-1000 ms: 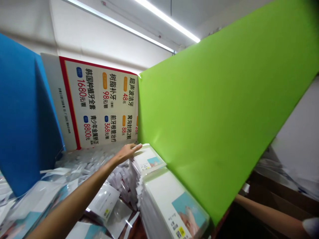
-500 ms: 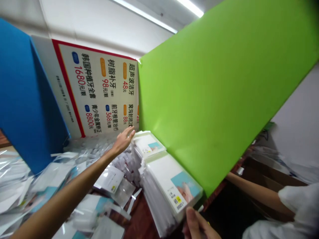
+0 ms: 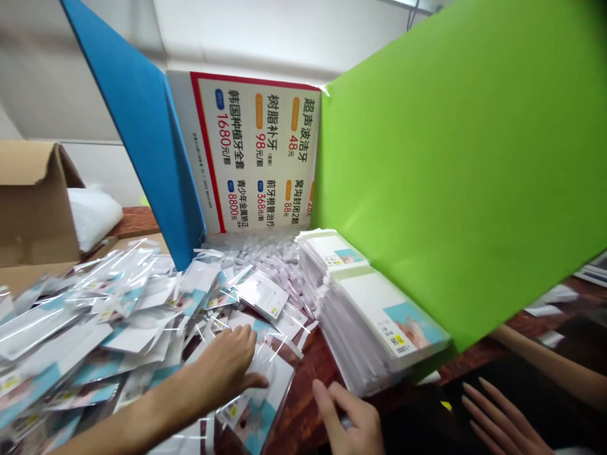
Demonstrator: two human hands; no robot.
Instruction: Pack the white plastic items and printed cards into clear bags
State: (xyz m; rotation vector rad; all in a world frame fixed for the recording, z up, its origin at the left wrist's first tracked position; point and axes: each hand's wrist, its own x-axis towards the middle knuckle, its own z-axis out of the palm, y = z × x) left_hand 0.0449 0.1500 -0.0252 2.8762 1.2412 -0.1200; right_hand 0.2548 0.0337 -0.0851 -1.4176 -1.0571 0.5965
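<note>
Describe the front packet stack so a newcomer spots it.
Find the big green panel on the right. Along its lower edge, the front stack stands just beyond the wearer's right hand. It is neatly piled, unlike the strewn packets, and nearer than the rear stack.

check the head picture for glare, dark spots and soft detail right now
Head view: white glare streaks cross the clear plastic sleeves; a faint sheen marks the green panel near its lower left edge; in the same head view, the extreme top right corner darkens, and the poster's smallest print is too soft to read.
</note>
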